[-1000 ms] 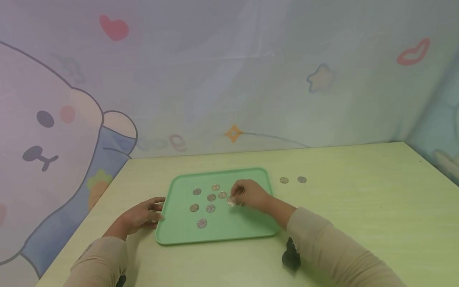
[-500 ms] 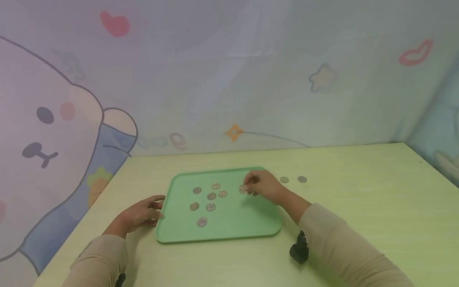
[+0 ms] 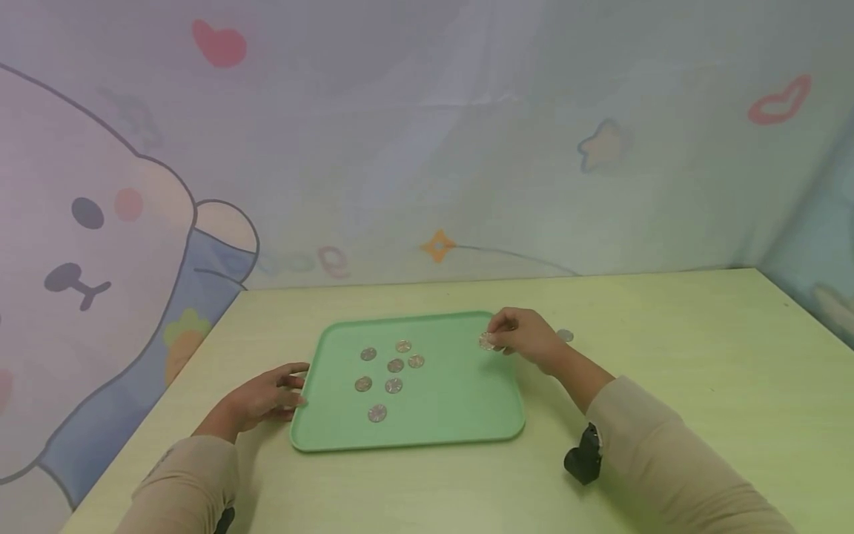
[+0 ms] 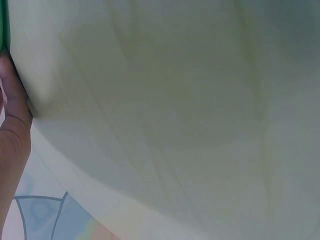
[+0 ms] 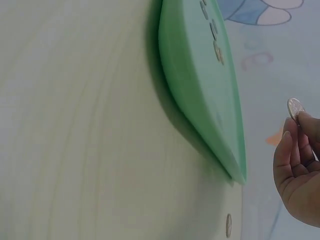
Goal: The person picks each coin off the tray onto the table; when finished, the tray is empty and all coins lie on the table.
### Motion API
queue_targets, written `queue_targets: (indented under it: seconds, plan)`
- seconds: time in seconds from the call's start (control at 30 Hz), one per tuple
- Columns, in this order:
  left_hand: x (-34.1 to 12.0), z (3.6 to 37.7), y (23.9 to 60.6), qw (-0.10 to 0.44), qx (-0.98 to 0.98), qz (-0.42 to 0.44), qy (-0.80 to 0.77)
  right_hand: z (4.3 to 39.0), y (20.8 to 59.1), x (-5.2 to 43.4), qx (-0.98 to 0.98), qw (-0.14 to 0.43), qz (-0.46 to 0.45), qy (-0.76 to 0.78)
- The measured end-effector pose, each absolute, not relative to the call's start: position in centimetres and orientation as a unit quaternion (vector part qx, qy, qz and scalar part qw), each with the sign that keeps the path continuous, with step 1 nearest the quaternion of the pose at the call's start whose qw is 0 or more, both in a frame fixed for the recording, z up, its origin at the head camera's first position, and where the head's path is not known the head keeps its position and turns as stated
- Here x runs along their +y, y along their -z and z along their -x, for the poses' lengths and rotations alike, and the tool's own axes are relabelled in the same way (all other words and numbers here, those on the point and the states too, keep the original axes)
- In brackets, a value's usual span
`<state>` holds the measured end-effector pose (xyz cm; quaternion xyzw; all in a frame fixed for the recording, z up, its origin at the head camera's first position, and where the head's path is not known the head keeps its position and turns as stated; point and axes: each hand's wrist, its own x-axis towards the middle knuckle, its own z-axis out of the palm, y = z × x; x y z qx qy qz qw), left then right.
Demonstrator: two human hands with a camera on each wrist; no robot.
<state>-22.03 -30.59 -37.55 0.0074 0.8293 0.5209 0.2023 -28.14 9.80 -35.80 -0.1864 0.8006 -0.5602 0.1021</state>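
My right hand (image 3: 530, 340) pinches a silvery coin (image 3: 486, 341) between thumb and fingertips, over the back right corner of the green tray (image 3: 454, 415). In the right wrist view the held coin (image 5: 295, 108) stands up from the fingertips, raised above the tray. My left hand (image 3: 265, 399) rests against the tray's left rim, fingers loosely extended along it. Only part of the left hand (image 4: 15, 110) shows in its wrist view, at the left edge. Several coins lie flat on the tray's left half, among them a front one (image 3: 377, 413) and a back one (image 3: 403, 346).
Another coin (image 3: 565, 335) lies on the pale table (image 3: 667, 356) right of the tray, close behind the right wrist. A printed cloth backdrop (image 3: 373, 148) with a cartoon bear rises along the table's back edge. A black device (image 3: 583, 455) hangs under the right sleeve.
My right hand has lifted the coin and carried it right and back, from the tray's middle to its back right corner. One table coin is now hidden behind this hand. The left hand has stayed put.
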Motion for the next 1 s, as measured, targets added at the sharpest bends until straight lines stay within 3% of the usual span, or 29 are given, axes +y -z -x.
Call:
queue_targets:
  seconds: [1.0]
  plan:
    - [-30.9,22.2,37.7,0.206,0.828,-0.012,-0.521,28.6,34.8,18.5,0.816,0.068,0.122,0.56]
